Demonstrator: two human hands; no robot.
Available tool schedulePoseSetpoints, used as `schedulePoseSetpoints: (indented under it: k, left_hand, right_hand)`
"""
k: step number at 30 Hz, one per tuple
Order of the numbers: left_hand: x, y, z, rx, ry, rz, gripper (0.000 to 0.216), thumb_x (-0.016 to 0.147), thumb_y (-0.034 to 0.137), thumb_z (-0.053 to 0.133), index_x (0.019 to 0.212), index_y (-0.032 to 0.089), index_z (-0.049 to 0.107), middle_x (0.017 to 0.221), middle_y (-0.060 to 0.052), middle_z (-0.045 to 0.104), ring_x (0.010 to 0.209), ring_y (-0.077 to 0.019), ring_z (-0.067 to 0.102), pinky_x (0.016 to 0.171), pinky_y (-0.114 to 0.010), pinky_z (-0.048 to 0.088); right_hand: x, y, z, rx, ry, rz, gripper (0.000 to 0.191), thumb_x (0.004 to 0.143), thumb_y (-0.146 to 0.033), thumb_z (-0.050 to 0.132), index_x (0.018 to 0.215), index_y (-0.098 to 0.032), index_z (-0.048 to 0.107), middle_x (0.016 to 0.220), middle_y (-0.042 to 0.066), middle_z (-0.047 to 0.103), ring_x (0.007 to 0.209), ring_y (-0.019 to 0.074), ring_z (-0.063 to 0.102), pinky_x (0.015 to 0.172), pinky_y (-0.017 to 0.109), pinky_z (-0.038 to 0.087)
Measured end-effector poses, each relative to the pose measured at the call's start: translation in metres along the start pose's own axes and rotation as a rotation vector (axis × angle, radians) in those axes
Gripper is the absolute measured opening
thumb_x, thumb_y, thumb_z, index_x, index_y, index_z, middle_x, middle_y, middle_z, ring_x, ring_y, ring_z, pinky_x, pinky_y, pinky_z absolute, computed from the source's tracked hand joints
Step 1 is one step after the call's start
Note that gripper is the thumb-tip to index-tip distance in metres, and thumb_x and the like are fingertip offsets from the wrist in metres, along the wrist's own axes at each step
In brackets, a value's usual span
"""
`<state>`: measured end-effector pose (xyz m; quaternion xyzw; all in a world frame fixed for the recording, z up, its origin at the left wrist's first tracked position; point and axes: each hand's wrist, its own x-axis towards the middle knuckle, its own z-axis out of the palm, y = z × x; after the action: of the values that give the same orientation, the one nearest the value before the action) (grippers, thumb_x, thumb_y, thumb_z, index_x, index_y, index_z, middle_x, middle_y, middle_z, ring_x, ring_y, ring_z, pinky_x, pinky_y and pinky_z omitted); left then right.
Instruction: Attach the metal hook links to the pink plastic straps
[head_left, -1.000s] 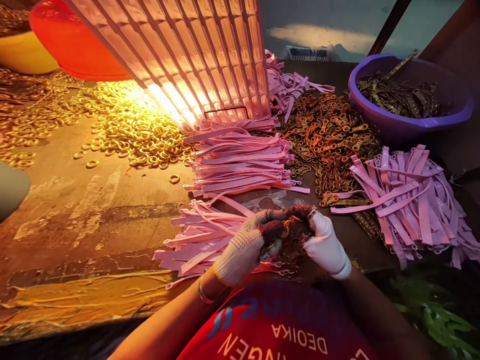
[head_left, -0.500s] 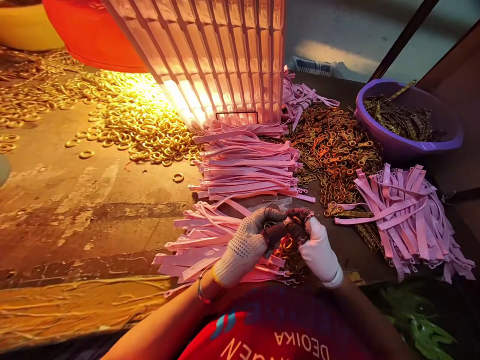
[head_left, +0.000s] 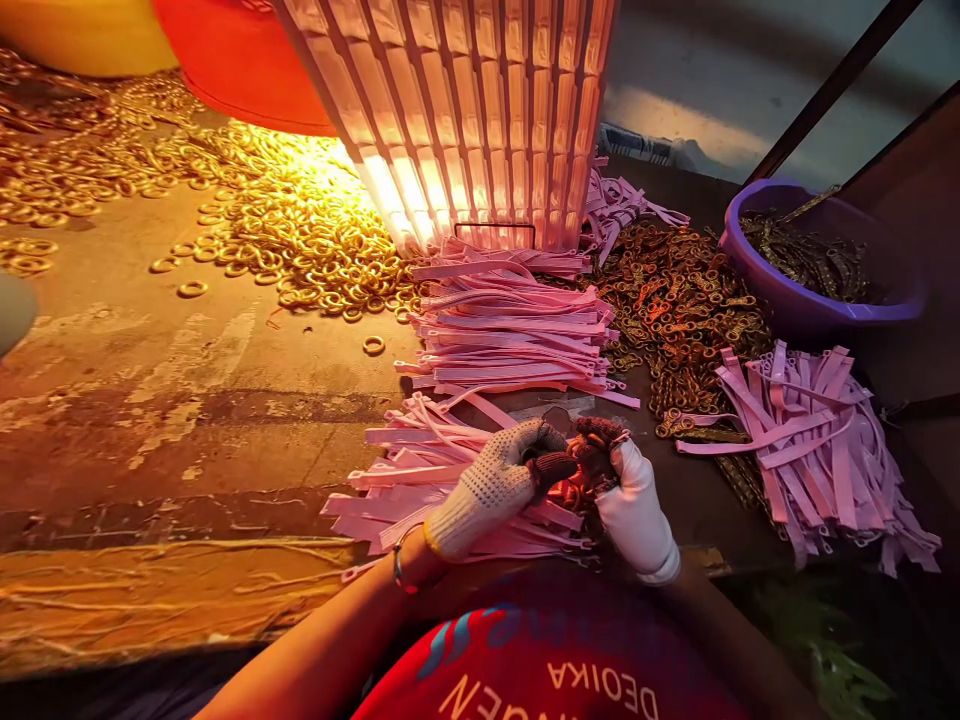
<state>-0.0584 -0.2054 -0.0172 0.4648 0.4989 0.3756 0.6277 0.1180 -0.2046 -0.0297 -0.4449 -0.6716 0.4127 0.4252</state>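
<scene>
My left hand (head_left: 499, 480), in a dotted white glove with dark fingertips, is closed in a pinch in front of me. Close beside it, my right hand (head_left: 626, 495) wears a white glove with dark fingertips, and its fingers are curled together. Whatever small pieces they grip are mostly hidden by the dark fingertips. Orange-lit metal pieces (head_left: 571, 492) show between and below the hands. Under my left hand lies a loose pile of pink straps (head_left: 420, 475), some with small loops at their ends. A neater stack of pink straps (head_left: 517, 330) lies beyond the hands.
Gold rings (head_left: 322, 240) spread across the table's left and back. A ribbed translucent panel (head_left: 480, 120) rises behind the straps. Small brass links (head_left: 682, 290) are heaped to the right, beside a purple basin (head_left: 825, 305) holding dark chain-like pieces. More pink straps (head_left: 832, 450) lie at far right.
The view has shifted slightly, so the table's things appear further right. Both hands stay close together over the straps, their fingertips a little further apart than before.
</scene>
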Motion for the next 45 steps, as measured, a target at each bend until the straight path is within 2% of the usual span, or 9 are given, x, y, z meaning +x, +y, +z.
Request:
schedulePoseSetpoints:
  k: [4,9,14,17,22,29,36,41,45]
  left_hand:
    - [0.002,-0.004,-0.003,-0.064,-0.068,-0.075,0.035,0.089,0.052,0.063,0.08,0.019,0.055,0.048,0.007,0.047,0.037,-0.0073,0.035,0.037,-0.02,0.026]
    - [-0.001,-0.006,-0.002,0.114,-0.007,0.082,0.027,0.09,0.044,0.063,0.089,0.017,0.064,0.063,0.003,0.057,0.052,-0.0095,0.047,0.048,-0.021,0.037]
    - [0.0,-0.012,0.001,0.315,0.047,0.25,0.017,0.092,0.03,0.051,0.083,0.019,0.058,0.069,0.0,0.059,0.064,-0.0134,0.052,0.06,-0.024,0.043]
    - [0.005,-0.015,0.0,0.294,0.066,0.302,0.006,0.086,0.023,0.053,0.083,0.019,0.057,0.074,-0.001,0.062,0.068,-0.0138,0.053,0.064,-0.024,0.047]
    - [0.014,-0.003,-0.004,0.031,-0.046,0.064,0.006,0.087,0.026,0.05,0.087,0.021,0.053,0.059,0.006,0.046,0.045,-0.0085,0.042,0.043,-0.019,0.036]
    - [0.033,0.017,-0.012,-0.07,-0.081,-0.07,0.023,0.086,0.041,0.06,0.083,0.021,0.049,0.05,0.008,0.043,0.037,-0.0065,0.035,0.034,-0.016,0.028]
    - [0.07,0.038,-0.018,-0.11,-0.005,-0.096,0.018,0.083,0.035,0.064,0.08,0.019,0.058,0.055,0.004,0.05,0.04,-0.0071,0.038,0.038,-0.018,0.029]
    - [0.137,0.051,-0.027,0.439,0.065,0.295,0.019,0.085,0.032,0.065,0.083,0.016,0.075,0.072,-0.004,0.067,0.065,-0.0156,0.057,0.06,-0.025,0.046]
    - [0.188,0.051,-0.022,0.588,0.12,0.427,0.015,0.08,0.013,0.065,0.09,0.015,0.076,0.091,-0.01,0.07,0.087,-0.0215,0.063,0.078,-0.029,0.048]
  right_hand:
    - [-0.004,0.002,0.001,0.013,-0.025,0.032,0.037,0.095,-0.018,0.058,0.131,-0.027,0.064,0.125,0.005,0.073,0.112,0.021,0.07,0.103,0.038,0.056]
    - [-0.006,0.006,0.0,-0.073,-0.036,-0.032,0.048,0.089,-0.01,0.056,0.133,-0.029,0.062,0.131,0.005,0.07,0.117,0.0227,0.068,0.109,0.042,0.053]
    - [-0.002,0.006,-0.005,-0.345,-0.133,-0.19,0.073,0.075,-0.001,0.049,0.144,-0.025,0.053,0.137,0.009,0.064,0.127,0.0246,0.061,0.112,0.041,0.049]
    - [0.009,-0.005,-0.007,-0.652,-0.285,-0.16,0.067,0.071,0.0,0.048,0.134,-0.017,0.06,0.133,0.015,0.065,0.121,0.0268,0.064,0.107,0.039,0.051]
    - [0.046,-0.038,-0.012,-1.129,-0.574,0.047,0.024,0.087,-0.018,0.056,0.107,-0.014,0.069,0.097,0.017,0.075,0.087,0.0296,0.072,0.078,0.036,0.054]
    - [0.087,-0.044,-0.028,-1.08,-0.703,-0.016,0.022,0.094,-0.033,0.057,0.095,-0.018,0.073,0.091,0.011,0.079,0.084,0.0241,0.073,0.069,0.029,0.043]
    - [0.076,0.002,-0.015,-0.936,-0.421,0.181,0.012,0.087,-0.018,0.057,0.095,-0.017,0.065,0.085,0.01,0.074,0.076,0.0237,0.067,0.063,0.03,0.038]
    - [0.064,0.042,-0.027,-0.664,-0.101,0.192,0.019,0.083,-0.013,0.048,0.09,-0.018,0.064,0.079,0.009,0.068,0.074,0.0237,0.06,0.07,0.032,0.042]
    - [0.058,0.056,-0.037,-0.472,-0.056,0.169,0.032,0.088,-0.015,0.043,0.105,-0.017,0.07,0.084,0.008,0.069,0.079,0.0233,0.06,0.077,0.033,0.047]
